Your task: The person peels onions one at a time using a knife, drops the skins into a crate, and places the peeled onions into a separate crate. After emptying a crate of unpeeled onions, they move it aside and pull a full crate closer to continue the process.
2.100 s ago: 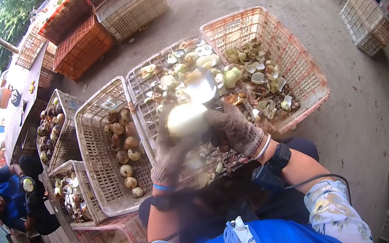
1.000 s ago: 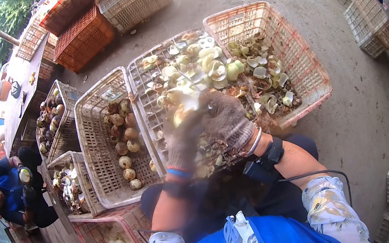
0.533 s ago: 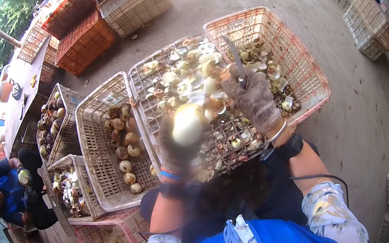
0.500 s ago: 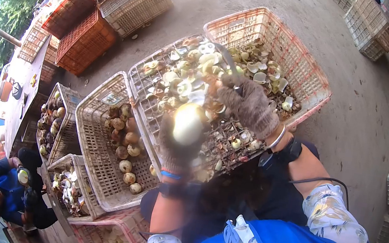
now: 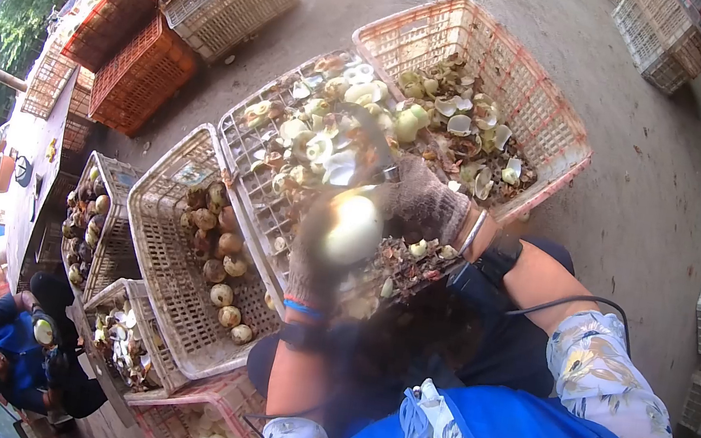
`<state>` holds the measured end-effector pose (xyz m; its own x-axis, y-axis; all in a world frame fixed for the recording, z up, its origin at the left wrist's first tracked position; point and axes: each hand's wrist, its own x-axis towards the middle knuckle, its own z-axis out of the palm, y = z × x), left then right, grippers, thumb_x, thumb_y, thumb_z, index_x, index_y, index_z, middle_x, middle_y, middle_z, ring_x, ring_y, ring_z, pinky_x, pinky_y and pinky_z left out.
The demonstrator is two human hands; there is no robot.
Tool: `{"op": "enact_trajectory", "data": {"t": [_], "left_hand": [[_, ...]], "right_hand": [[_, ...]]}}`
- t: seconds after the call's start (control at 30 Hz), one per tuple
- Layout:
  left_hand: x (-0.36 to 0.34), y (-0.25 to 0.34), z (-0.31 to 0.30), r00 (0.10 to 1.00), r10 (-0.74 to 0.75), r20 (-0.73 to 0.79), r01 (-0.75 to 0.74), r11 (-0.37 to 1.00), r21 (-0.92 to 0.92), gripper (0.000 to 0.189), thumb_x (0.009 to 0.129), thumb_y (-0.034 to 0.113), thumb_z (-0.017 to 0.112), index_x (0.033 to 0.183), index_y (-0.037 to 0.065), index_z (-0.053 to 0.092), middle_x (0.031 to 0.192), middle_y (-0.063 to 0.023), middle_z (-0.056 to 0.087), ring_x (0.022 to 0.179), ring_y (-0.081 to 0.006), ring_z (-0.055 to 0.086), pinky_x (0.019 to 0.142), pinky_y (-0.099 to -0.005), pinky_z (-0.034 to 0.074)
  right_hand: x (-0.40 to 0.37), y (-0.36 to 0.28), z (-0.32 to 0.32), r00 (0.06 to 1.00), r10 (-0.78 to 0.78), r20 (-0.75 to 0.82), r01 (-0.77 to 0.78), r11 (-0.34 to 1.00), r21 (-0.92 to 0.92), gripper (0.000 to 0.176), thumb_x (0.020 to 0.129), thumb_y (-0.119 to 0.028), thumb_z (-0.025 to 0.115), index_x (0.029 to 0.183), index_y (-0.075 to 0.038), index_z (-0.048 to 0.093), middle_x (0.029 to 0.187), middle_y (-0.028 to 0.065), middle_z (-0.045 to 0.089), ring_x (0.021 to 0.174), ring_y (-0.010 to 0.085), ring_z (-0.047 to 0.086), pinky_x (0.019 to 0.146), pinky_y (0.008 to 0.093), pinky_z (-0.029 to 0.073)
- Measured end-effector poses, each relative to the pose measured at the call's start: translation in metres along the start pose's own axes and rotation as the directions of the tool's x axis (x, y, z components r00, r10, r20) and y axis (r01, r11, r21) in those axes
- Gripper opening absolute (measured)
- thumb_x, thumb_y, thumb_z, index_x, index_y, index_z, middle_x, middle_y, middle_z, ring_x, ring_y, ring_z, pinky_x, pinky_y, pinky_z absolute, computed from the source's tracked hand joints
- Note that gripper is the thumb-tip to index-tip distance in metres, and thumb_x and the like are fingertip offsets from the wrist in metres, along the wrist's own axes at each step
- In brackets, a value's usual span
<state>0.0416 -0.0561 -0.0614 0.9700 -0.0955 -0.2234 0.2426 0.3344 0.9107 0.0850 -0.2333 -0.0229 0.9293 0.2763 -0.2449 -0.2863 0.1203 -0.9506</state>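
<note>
My left hand (image 5: 314, 254), in a grey-brown glove, is wrapped round a pale peeled onion (image 5: 352, 226) that shines in the light. Close to its right, my right hand (image 5: 429, 201), gloved too, grips a tool whose curved blade is blurred above the onion. Beneath both hands lie onion peels and scraps (image 5: 326, 139) on a crate's mesh. Behind my right hand stands a pinkish-white crate (image 5: 553, 113) holding more peels.
To the left stand a crate of unpeeled onions (image 5: 161, 228), a smaller crate of peels (image 5: 160, 331) and a red crate of peeled onions (image 5: 189, 411). A co-worker (image 5: 19, 343) sits at lower left. Stacked crates (image 5: 141, 82) stand upper left.
My right hand has moved down and left, closer to the onion, with the blade now over it. My left hand still holds the onion. The view has shifted slightly.
</note>
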Motion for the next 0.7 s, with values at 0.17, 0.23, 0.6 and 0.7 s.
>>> {"op": "enact_trajectory", "data": {"t": [0.17,0.23,0.6,0.7], "left_hand": [[0.007,0.001,-0.012,0.999,0.026,0.048,-0.027,1.0,0.014,0.071,0.089,0.06,0.056,0.135,0.007,0.047,0.13,-0.0134,0.057,0.111,-0.0287,0.06,0.091,-0.0419,0.053],[-0.003,0.021,0.004,0.974,0.221,0.052,-0.226,0.928,0.295,0.063,0.088,0.045,0.066,0.136,0.008,0.047,0.133,-0.0139,0.054,0.114,-0.0302,0.059,0.09,-0.0408,0.053],[0.016,-0.022,-0.057,0.881,0.471,-0.044,-0.383,0.765,0.518,0.051,0.086,0.023,0.067,0.132,0.008,0.051,0.128,-0.0132,0.059,0.114,-0.0333,0.059,0.093,-0.0501,0.051],[-0.004,0.027,-0.021,0.954,0.295,-0.058,-0.254,0.893,0.372,0.066,0.081,0.035,0.07,0.136,0.006,0.047,0.132,-0.014,0.056,0.12,-0.0364,0.055,0.099,-0.0551,0.047]], "right_hand": [[0.001,-0.003,0.006,0.981,0.191,-0.03,-0.183,0.967,0.178,0.024,0.08,-0.009,0.07,0.101,0.0,0.062,0.078,0.0106,0.066,0.065,0.0174,0.064,0.052,0.0315,0.054],[-0.002,0.0,0.011,0.953,0.242,-0.183,-0.186,0.943,0.277,0.025,0.08,-0.009,0.069,0.102,0.0,0.063,0.08,0.0104,0.067,0.067,0.0163,0.064,0.054,0.0331,0.054],[-0.028,-0.001,0.041,0.851,-0.516,-0.1,0.48,0.841,-0.249,0.031,0.082,-0.005,0.065,0.111,0.001,0.061,0.088,0.0157,0.069,0.077,0.021,0.068,0.068,0.0316,0.054],[-0.009,-0.037,-0.001,0.904,-0.379,-0.197,0.288,0.882,-0.374,0.029,0.082,-0.007,0.066,0.109,0.002,0.062,0.092,0.0162,0.068,0.079,0.0277,0.068,0.073,0.0331,0.055]]}}
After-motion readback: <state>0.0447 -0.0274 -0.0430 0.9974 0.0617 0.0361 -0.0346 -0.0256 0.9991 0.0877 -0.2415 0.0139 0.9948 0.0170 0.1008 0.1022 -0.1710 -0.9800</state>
